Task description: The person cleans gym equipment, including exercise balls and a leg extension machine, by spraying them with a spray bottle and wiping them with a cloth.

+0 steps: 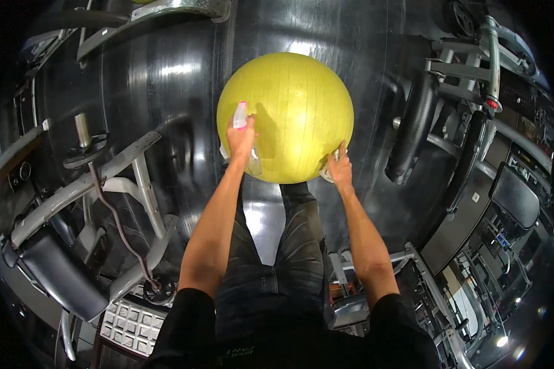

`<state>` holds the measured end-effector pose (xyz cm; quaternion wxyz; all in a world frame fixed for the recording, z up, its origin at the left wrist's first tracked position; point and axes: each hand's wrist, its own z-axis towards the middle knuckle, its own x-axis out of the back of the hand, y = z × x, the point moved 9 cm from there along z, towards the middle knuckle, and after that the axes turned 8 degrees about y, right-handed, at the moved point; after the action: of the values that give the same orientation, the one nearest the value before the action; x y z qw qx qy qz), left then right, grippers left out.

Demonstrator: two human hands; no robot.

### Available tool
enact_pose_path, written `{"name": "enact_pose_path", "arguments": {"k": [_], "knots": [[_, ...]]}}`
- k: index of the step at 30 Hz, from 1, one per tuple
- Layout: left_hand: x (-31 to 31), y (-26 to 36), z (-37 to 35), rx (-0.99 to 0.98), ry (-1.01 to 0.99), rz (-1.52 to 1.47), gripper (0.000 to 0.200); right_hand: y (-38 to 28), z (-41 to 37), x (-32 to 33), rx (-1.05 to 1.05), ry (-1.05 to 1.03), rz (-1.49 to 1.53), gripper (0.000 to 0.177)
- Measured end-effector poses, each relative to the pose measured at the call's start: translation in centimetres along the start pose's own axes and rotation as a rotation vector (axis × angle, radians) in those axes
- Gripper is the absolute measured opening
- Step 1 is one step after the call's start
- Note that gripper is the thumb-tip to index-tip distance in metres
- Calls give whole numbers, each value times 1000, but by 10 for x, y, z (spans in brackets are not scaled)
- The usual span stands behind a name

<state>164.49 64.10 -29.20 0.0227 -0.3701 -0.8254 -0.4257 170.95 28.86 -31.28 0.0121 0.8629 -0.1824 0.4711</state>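
Observation:
A large yellow exercise ball (289, 117) rests on the floor in front of my feet. My left hand (240, 140) is wrapped round a clear spray bottle (254, 165) with a white and pink spray head (240, 115), held over the ball's left side. Its shadow falls on the ball. My right hand (340, 167) is at the ball's lower right edge, closed on a whitish cloth (326, 174) that shows only in part beneath the fingers. Most of the cloth is hidden by the hand.
Black rubber flooring (172, 92) surrounds the ball. On the left stand a metal-framed bench (65, 270) and a curved bar (114, 212) with plates. Padded machines (415, 129) line the right side. Another metal frame (154, 12) lies beyond the ball at upper left.

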Motion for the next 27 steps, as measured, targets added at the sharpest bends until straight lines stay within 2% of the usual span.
{"name": "enact_pose_path", "arguments": {"k": [3,5,7,9,10,14,17,19,20,21,22,26,27], "knots": [[7,-9,4,79,-22,328,36,7,-16,-4,33,-51,57,73],[19,-45,14,18,-7,373,37,23,-15,6,9,114,418,51],[34,-53,13,-52,20,419,38,15,-17,29,-30,279,721,31],[49,-73,-3,131,-10,336,40,-1,-6,53,11,403,737,33],[53,-77,-10,133,-15,340,40,-18,-2,70,50,450,716,34],[65,-105,-21,118,-34,313,30,-80,38,86,228,429,728,34],[58,-118,-35,170,-117,181,27,-129,67,64,421,271,637,34],[52,-110,-36,171,-121,170,27,-155,58,41,586,193,463,33],[45,-105,-36,167,-127,152,27,-172,42,35,783,247,330,33],[40,-97,-37,191,-103,109,18,-181,25,31,811,239,298,32],[37,-93,-33,195,-101,105,18,-189,2,31,842,230,269,31],[29,-67,-16,174,-134,112,32,-187,-79,16,1004,-82,300,35],[27,-61,-14,177,-157,66,36,-180,-90,20,1005,-81,295,35]]}}
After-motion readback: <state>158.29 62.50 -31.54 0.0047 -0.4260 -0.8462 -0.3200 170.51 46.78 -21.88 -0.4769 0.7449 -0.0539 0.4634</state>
